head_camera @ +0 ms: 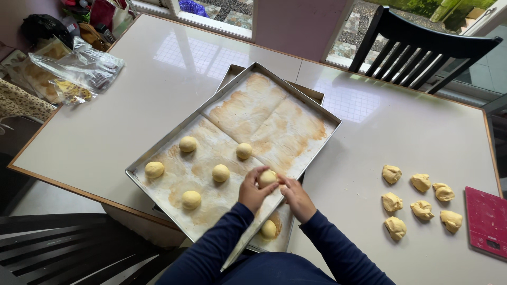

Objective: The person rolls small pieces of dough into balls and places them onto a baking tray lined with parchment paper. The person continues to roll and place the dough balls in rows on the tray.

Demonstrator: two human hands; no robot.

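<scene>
With the left hand [253,191] and right hand [297,198] cupped together around one dough ball [267,178] above the near edge of the lined baking tray [158,150], uneven pressure could flatten it, though finger contact is partly hidden.

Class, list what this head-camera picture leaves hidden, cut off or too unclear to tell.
- Dough ball: partly covered by the left hand and right hand.
- Lower tray: mostly hidden under the top tray.
- Red scale: cut off by the right edge; its display is too small to make out.
- Bag: contents blurred behind crumpled plastic.
- Chair: seat hidden behind the table.
</scene>
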